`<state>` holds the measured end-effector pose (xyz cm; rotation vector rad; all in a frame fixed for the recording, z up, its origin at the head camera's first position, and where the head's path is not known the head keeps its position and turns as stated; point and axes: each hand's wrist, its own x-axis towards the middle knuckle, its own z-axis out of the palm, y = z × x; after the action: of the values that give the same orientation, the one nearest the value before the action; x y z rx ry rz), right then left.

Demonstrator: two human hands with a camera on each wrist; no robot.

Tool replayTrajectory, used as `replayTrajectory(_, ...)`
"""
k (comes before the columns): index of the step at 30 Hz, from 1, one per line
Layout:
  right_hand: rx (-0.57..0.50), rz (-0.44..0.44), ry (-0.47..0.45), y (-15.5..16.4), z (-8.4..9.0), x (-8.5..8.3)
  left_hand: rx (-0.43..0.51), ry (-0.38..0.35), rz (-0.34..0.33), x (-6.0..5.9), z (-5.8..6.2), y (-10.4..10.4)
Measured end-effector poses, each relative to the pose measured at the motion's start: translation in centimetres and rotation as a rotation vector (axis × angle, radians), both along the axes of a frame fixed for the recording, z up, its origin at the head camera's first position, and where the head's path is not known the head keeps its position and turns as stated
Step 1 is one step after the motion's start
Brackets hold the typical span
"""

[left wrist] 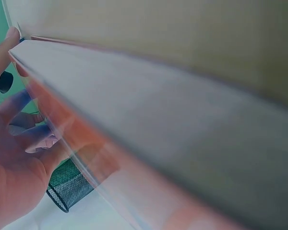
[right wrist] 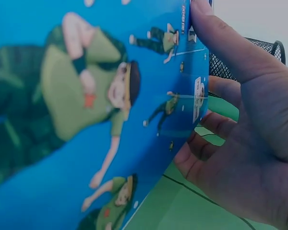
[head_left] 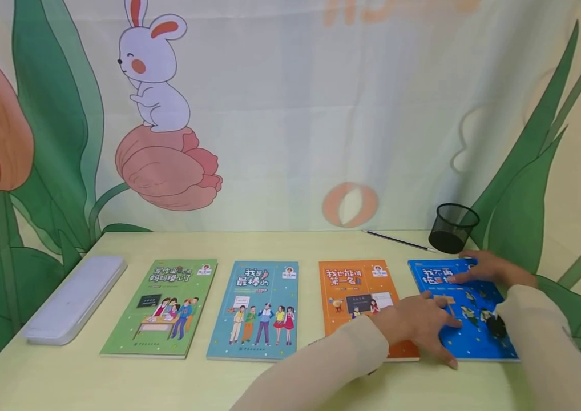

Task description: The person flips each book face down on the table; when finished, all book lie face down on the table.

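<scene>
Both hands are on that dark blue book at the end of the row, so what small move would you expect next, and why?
Probably lifting the blue book off the table. The right hand has its thumb on the cover and its fingers curled under the far edge, and the left hand lies across the near part, beside the orange book. That looks like a grip for raising it, though I can't be sure.

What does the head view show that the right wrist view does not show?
Only the head view shows the green book, light-blue book, orange book, white case, pen and left hand. Only the right wrist view shows the thumb on the cover edge, fingers curled beneath. Both show the blue book, mesh cup and right hand.
</scene>
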<state>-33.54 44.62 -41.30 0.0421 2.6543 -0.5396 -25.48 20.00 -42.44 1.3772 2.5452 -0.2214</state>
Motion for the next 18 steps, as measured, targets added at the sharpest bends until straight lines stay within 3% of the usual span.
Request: replayTrajectory(18, 0.03, -0.024, 0.076, 0.28, -0.29, -0.91, -0.021, 0.007, 0.017, -0.06, 0.44, 0.07)
